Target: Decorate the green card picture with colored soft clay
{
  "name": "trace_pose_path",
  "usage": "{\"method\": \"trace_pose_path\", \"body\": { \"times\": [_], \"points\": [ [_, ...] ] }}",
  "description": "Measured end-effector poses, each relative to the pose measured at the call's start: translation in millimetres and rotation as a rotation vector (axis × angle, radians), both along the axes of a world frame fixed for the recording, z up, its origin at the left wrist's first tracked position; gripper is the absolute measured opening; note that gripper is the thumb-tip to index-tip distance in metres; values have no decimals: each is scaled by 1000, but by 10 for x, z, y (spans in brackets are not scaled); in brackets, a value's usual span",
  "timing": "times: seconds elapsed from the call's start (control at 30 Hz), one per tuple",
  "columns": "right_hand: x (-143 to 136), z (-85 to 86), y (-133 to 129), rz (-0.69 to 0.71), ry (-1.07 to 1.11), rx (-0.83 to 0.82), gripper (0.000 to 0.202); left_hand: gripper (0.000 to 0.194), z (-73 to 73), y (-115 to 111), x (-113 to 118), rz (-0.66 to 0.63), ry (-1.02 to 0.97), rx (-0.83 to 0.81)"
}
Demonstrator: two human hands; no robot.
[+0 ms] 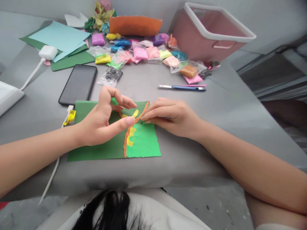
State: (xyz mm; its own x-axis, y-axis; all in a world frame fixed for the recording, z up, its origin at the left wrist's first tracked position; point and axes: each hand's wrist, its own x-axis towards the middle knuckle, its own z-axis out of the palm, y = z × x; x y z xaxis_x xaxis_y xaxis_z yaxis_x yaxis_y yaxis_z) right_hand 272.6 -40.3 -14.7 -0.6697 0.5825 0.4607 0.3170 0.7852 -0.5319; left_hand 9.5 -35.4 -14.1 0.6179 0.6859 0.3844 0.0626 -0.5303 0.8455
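A dark green sheet (96, 152) lies on the grey table, with orange strips (125, 143), yellow patches (130, 137) and a bright green area (146, 143) on its right part. My left hand (107, 118) is over the sheet; a small green clay lump (114, 101) is held among its curled fingers, while the thumb tip rests by the orange strip. My right hand (170, 115) has its fingers pinched together at the sheet's right edge, on a small bit of green clay (143, 122) just above the bright green area.
Behind the sheet are a black phone (78, 83) with a white cable, a blue craft knife (188, 88), many bagged clay packets (140, 53), coloured paper (59, 36), an orange piece (135, 26) and a pink bin (192, 35).
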Motion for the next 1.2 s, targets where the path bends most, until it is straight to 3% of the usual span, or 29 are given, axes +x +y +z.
{"method": "trace_pose_path", "body": {
  "times": [0.4, 0.63, 0.87, 1.2],
  "points": [
    [3, -62, 29, 37, -23, 109, 17, 37, 1, 1, 3, -10, 4, 0],
    [39, 41, 19, 8, -94, 208, 25, 38, -5, -1, 4, -2, -16, -40],
    [69, 83, 13, 9, -150, 301, 20, 37, 5, -2, 2, -1, 8, -4],
    [57, 9, -117, -40, -8, 202, 32, 56, -120, -19, -9, -75, 106, 370]
  ]
}}
